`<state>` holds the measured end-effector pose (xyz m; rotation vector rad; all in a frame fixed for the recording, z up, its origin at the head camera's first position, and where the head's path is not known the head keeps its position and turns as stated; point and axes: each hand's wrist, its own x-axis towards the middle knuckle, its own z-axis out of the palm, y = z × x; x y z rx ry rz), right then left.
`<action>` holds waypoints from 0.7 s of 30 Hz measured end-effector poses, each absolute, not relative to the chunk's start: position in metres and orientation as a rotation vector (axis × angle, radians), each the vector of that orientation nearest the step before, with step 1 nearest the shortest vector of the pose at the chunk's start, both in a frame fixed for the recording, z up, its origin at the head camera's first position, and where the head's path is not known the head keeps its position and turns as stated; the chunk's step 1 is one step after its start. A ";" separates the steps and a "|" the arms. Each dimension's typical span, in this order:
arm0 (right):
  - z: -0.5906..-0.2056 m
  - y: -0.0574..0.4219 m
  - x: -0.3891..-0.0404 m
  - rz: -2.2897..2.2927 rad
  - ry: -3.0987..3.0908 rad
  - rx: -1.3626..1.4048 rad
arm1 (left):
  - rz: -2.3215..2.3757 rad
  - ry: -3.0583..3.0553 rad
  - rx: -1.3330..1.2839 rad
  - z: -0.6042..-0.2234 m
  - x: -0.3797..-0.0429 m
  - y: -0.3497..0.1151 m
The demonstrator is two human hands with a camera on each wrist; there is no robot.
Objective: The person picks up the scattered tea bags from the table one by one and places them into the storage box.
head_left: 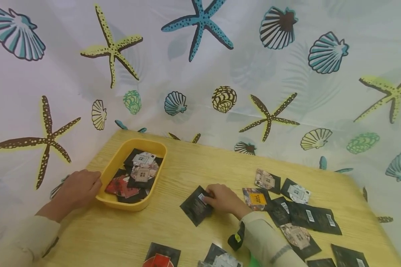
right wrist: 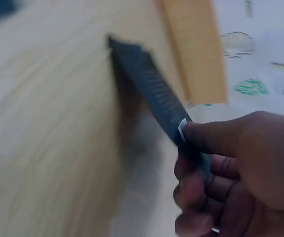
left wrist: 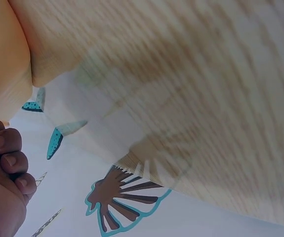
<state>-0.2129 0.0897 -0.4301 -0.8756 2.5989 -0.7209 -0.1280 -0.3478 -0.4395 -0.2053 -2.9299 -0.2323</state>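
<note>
My right hand (head_left: 222, 198) pinches a black sachet (head_left: 195, 207) with a white barcode label, thumb on top and fingers beneath. The right wrist view has this sachet (right wrist: 154, 91) tilted above the wood-grain table. My left hand (head_left: 77, 191) is beside the left rim of a yellow plastic basket (head_left: 165, 150), its fingers loosely curled with nothing visible in them. In the left wrist view, the curled fingers (left wrist: 11, 153) lie close to the basket wall (left wrist: 8, 64); contact is unclear. Inside the basket are several sachets (head_left: 142, 174), some black with pale labels, some red.
Several black sachets (head_left: 307, 215) with pale, orange or barcoded labels spread over the right of the table (head_left: 187, 159). A red-labelled sachet (head_left: 160, 256) and a white-labelled one (head_left: 220, 257) lie at the front edge. A shell-and-starfish curtain (head_left: 200, 74) hangs behind.
</note>
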 end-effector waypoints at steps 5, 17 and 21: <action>-0.410 0.071 -0.222 -1.190 2.370 -0.762 | -0.230 -2.933 -0.194 -0.439 -0.128 -0.347; -0.386 -0.029 -0.225 -1.605 2.093 -0.478 | -0.238 -2.922 -0.181 -0.440 -0.128 -0.347; -0.393 -0.055 -0.224 -1.567 2.097 -0.447 | -0.220 -2.894 -0.207 -0.441 -0.127 -0.350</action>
